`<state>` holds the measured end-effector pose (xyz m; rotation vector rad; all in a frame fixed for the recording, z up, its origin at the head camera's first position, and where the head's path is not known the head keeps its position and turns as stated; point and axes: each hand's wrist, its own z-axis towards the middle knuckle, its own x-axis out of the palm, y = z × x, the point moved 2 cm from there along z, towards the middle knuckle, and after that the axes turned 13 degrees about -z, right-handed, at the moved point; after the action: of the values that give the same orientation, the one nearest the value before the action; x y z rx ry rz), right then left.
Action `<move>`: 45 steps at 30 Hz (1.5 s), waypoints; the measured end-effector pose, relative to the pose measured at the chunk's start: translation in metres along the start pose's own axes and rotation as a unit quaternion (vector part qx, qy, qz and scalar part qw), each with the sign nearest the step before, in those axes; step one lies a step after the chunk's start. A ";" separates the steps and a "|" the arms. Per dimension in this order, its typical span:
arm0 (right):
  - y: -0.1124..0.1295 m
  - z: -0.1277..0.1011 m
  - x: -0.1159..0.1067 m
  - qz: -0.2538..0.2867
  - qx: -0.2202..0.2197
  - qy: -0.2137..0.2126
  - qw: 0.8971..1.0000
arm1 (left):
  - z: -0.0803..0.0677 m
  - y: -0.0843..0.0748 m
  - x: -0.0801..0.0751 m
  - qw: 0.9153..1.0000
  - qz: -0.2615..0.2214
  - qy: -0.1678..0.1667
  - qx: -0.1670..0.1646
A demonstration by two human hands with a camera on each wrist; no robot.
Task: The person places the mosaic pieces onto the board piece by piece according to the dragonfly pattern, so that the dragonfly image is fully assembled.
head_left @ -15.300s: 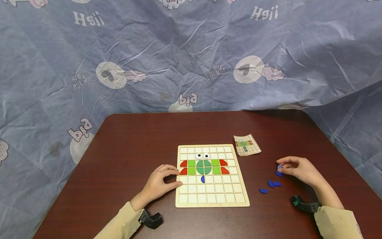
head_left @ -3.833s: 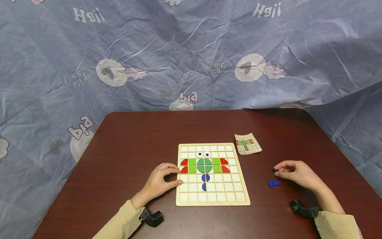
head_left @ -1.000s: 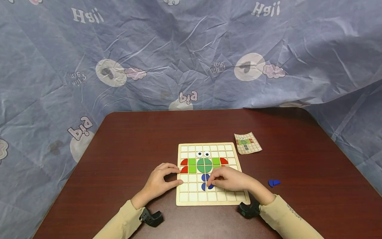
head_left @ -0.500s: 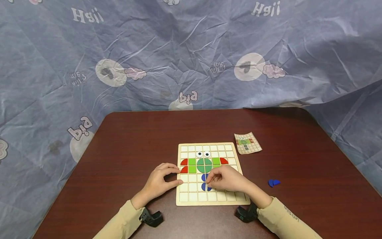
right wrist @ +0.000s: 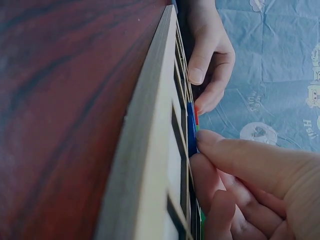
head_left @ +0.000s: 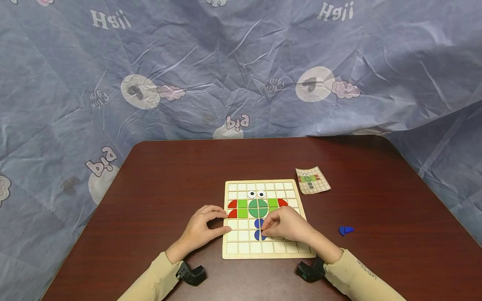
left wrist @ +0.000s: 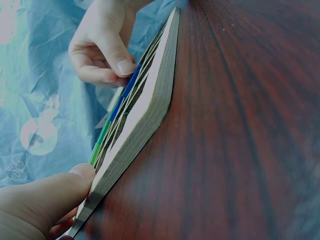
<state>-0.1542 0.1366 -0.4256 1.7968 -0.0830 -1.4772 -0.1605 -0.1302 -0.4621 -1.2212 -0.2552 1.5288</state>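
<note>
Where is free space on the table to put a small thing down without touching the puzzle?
The table is bare left of the board, behind it up to the far edge, and right of the loose blue pieces. It is crowded at the board's front, where the left hand and right hand meet. The card takes the board's far right corner.

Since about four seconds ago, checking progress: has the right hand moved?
Yes. The right hand moved left from the bare table onto the wooden board, fingertips at a blue piece.
</note>
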 end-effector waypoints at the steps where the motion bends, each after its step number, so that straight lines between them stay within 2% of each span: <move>1: 0.000 0.000 0.000 0.003 -0.002 0.000 1.000 | 0.000 0.000 0.000 1.000 0.000 0.000 -0.001; 10: 0.001 0.000 0.000 0.013 -0.019 0.000 1.000 | 0.000 0.000 0.000 1.000 -0.001 -0.002 -0.002; 14: 0.002 0.001 0.002 0.026 -0.047 0.006 0.999 | 0.000 0.000 0.000 1.000 0.000 -0.002 -0.002; 20: 0.004 0.003 0.010 0.041 -0.097 0.047 0.993 | 0.000 0.000 0.000 1.000 0.001 -0.001 -0.001; 32: 0.005 0.003 0.009 0.041 -0.097 0.063 0.992 | 0.000 -0.001 -0.001 1.000 0.002 0.001 -0.008; 38: -0.002 -0.003 -0.007 0.065 -0.106 0.037 0.992 | 0.000 0.000 0.001 1.000 0.000 0.002 -0.008; 40: 0.001 -0.010 -0.019 0.061 -0.102 0.024 0.993 | 0.000 0.000 0.001 1.000 -0.001 0.002 -0.008; 45: -0.015 -0.028 -0.043 0.046 -0.080 -0.002 0.996 | 0.000 -0.001 0.000 1.000 -0.002 0.001 -0.007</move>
<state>-0.1504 0.1834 -0.4000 1.6398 -0.0475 -1.3833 -0.1600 -0.1298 -0.4618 -1.2325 -0.2675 1.5248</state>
